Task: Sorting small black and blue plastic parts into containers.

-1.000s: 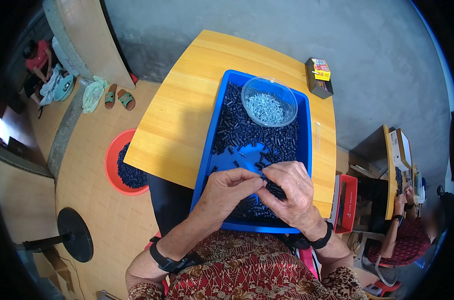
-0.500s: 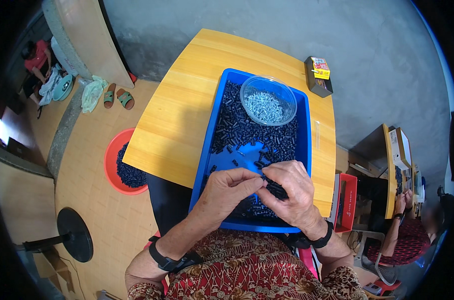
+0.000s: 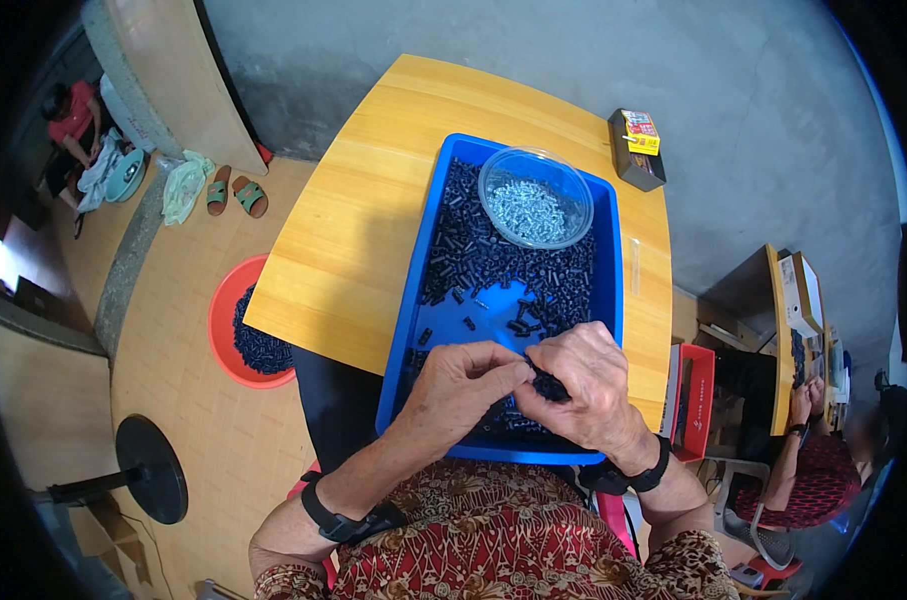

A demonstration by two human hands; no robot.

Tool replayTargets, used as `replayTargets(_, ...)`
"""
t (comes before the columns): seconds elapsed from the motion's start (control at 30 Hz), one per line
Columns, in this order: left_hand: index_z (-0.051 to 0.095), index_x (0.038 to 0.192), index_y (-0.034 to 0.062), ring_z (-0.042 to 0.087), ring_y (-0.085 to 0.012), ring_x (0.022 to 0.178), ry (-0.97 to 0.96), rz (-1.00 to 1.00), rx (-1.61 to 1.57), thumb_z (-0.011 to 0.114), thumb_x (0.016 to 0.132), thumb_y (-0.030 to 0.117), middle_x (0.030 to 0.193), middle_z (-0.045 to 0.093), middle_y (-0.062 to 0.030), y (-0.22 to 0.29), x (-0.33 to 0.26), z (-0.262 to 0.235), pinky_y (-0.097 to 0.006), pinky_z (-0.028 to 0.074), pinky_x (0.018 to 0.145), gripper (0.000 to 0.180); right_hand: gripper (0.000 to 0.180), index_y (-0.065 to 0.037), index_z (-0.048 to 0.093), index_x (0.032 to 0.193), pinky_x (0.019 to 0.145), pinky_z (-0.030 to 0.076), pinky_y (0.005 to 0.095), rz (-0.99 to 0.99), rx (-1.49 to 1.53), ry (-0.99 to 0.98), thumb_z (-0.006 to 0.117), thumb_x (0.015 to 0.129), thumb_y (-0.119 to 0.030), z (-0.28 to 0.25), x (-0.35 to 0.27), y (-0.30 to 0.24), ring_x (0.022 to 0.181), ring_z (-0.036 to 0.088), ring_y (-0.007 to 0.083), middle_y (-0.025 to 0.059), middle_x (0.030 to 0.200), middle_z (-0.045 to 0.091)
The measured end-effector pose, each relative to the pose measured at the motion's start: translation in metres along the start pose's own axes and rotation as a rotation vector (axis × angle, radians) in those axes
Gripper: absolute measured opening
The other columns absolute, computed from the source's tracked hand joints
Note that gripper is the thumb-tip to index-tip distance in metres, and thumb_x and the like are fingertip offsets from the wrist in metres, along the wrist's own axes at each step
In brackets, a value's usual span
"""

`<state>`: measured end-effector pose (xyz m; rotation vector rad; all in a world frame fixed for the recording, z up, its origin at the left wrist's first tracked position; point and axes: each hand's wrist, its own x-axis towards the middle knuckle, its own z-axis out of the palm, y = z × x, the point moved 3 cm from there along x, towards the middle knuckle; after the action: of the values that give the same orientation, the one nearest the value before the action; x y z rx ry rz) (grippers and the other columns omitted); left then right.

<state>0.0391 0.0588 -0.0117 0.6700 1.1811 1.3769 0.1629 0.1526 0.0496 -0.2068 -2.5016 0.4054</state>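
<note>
Over the near part of a blue tray (image 3: pixel 409 300), my left hand (image 3: pixel 463 388) pinches with thumb and forefinger. Its fingertips meet those of my right hand (image 3: pixel 591 385), which is curled closed. Whatever sits between the fingertips is too small and covered to make out. Dark pieces show inside the curl of my right hand; whether it holds them or they lie behind it, I cannot tell. Many small black cylindrical parts (image 3: pixel 463 235) fill the tray. At its far end rests a clear round tub (image 3: pixel 491 178) of small silvery metal pieces (image 3: pixel 528 210).
The tray stands on a yellow wooden table (image 3: pixel 343 210). A dark box (image 3: pixel 633 165) with a yellow packet sits at the table's far right. On the floor left is a red basin (image 3: pixel 223 340) of black parts. Another person (image 3: pixel 808 480) works at right, one sits far left.
My right hand has turned and closed more tightly, its fingers curling further in. The left hand keeps its pinch at nearly the same spot. Tray and tub look unchanged.
</note>
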Motion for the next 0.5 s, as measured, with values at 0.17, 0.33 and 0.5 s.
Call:
replayTargets(0.17, 0.072, 0.100, -0.0030, 0.061, -0.0076, 0.086, -0.011, -0.021, -0.025, 0.067, 0.094, 0.011, 0.093, 0.071, -0.0045, -0.0016, 0.0006, 0.0018, -0.023, 0.047, 0.078, 0.016, 0.028, -0.003, 0.066, 0.084, 0.060, 0.043, 0.0350, -0.020, -0.018, 0.015, 0.079, 0.059, -0.001, 0.0021, -0.0045, 0.0017, 0.063, 0.060, 0.0236, 0.0067, 0.074, 0.064)
replayTargets(0.33, 0.072, 0.100, -0.0032, 0.061, -0.0072, 0.085, -0.009, -0.051, -0.026, 0.067, 0.094, 0.012, 0.092, 0.070, -0.0037, -0.0009, 0.0006, 0.0039, -0.023, 0.047, 0.077, 0.017, 0.027, -0.004, 0.065, 0.083, 0.060, 0.042, 0.0346, -0.045, -0.014, 0.043, 0.078, 0.059, 0.001, 0.0045, -0.0082, 0.0021, 0.062, 0.059, 0.0230, 0.0056, 0.073, 0.063)
replayTargets(0.5, 0.072, 0.100, -0.0032, 0.061, -0.0083, 0.088, 0.003, -0.007, -0.084, 0.066, 0.094, 0.013, 0.092, 0.071, -0.0046, -0.0017, 0.0013, 0.0008, -0.024, 0.047, 0.081, 0.018, 0.025, -0.007, 0.063, 0.079, 0.058, 0.040, 0.0343, -0.005, 0.033, 0.051, 0.079, 0.061, 0.000, 0.0060, -0.0021, 0.0036, 0.061, 0.057, 0.0213, 0.0034, 0.070, 0.060)
